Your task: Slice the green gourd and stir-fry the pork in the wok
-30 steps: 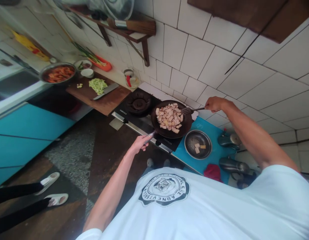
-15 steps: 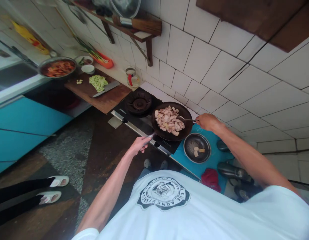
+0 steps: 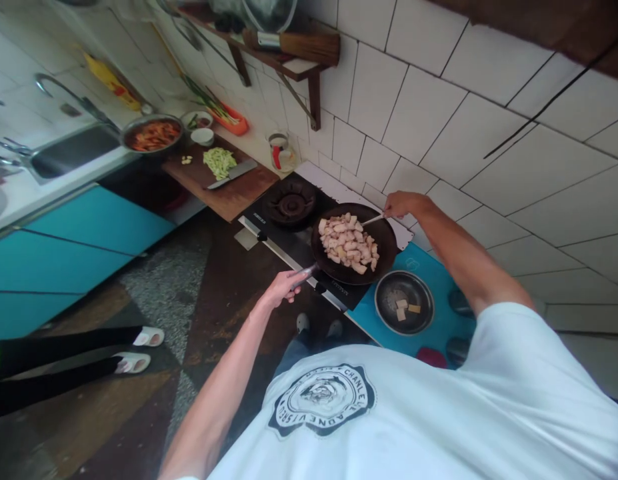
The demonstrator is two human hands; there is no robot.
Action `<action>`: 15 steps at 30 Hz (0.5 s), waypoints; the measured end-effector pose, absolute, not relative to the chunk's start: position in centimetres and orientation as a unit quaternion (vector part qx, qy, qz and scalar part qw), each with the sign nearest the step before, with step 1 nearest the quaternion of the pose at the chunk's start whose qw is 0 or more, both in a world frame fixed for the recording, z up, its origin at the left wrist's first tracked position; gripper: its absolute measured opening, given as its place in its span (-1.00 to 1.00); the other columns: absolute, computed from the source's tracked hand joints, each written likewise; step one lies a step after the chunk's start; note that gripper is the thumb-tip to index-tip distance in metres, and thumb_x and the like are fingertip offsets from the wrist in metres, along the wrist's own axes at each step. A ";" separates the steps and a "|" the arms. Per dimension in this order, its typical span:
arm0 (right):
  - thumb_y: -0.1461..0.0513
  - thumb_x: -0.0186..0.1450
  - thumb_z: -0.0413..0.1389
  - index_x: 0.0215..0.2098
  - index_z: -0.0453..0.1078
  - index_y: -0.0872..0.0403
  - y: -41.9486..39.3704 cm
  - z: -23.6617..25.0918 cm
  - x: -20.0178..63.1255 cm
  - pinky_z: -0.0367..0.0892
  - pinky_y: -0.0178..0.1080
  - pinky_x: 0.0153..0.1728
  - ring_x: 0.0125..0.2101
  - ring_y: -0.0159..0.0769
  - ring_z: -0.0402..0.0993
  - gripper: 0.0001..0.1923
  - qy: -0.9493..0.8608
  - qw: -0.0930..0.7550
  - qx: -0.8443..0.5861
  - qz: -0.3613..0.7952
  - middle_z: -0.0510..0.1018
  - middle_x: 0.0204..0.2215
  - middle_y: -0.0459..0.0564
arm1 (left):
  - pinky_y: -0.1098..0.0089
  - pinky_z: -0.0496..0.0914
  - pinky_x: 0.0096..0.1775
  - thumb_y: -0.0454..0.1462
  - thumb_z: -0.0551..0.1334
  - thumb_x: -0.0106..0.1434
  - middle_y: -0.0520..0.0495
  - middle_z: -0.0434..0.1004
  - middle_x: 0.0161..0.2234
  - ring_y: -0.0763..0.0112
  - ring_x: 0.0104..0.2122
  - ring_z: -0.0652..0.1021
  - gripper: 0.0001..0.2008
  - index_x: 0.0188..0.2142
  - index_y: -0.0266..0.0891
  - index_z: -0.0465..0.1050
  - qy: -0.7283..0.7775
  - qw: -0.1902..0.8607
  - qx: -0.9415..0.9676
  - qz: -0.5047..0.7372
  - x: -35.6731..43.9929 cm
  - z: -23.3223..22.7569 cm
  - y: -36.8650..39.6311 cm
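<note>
L hand (image 3: 283, 286) clamped on pan handle (image 3: 305, 272); R hand (image 3: 401, 203) grips spatula (image 3: 371, 219) in meat (image 3: 349, 243).

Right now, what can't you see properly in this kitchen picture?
Head view only:
- Spatula blade: hidden under the meat in the pan.
- Pan handle: mostly covered by the left hand.
- Flame under the pan: hidden by the pan.
- Steel pots at right: blocked by the right arm and shirt.
- Sink: cut off by the left edge.
- Other person: only legs and shoes show.
</note>
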State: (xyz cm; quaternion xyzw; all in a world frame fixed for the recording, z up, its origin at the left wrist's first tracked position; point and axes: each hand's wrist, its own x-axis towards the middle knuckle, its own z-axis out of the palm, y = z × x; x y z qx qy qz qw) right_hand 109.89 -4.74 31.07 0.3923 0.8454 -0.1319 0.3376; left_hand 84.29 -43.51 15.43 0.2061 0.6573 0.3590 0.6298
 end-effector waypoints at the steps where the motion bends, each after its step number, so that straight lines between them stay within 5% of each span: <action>1: 0.00 0.40 0.26 0.09 0.65 0.13 -5.9 31.0 110.0 0.47 -0.15 -0.11 -0.16 -0.06 0.62 -0.55 0.855 0.329 0.381 -0.129 0.72 -0.22 0.18 | 0.52 0.17 -0.65 0.23 0.48 0.15 0.14 0.35 -0.60 0.64 -0.73 0.18 -0.39 -0.20 -0.23 0.48 0.659 0.628 0.206 0.360 84.3 15.4 -43.5; 5: 0.03 0.47 0.17 -0.01 0.67 0.02 -12.7 31.5 113.5 0.46 -0.03 -0.08 -0.08 0.07 0.62 -0.67 0.889 0.274 0.364 -0.046 0.70 -0.07 0.23 | 0.51 0.19 -0.66 0.22 0.49 0.15 0.11 0.37 -0.59 0.61 -0.73 0.21 -0.40 -0.19 -0.24 0.50 0.658 0.625 0.212 0.362 84.1 14.9 -43.6; 9: 0.11 0.56 -0.05 0.06 0.63 0.06 -18.6 32.2 118.6 0.43 0.05 -0.08 -0.09 0.16 0.63 -0.58 0.899 0.235 0.370 0.009 0.68 -0.14 0.34 | 0.51 0.20 -0.66 0.21 0.49 0.16 0.11 0.38 -0.59 0.63 -0.73 0.19 -0.41 -0.20 -0.24 0.51 0.655 0.625 0.217 0.366 84.0 14.6 -43.6; 15: -0.01 0.57 -0.05 0.11 0.61 0.08 -14.2 33.2 120.5 0.43 0.14 -0.05 -0.01 0.25 0.58 -0.50 0.879 0.217 0.425 0.005 0.65 -0.06 0.41 | 0.52 0.20 -0.65 0.22 0.50 0.14 0.12 0.39 -0.59 0.65 -0.74 0.19 -0.39 -0.19 -0.25 0.51 0.660 0.620 0.213 0.367 84.3 14.9 -43.6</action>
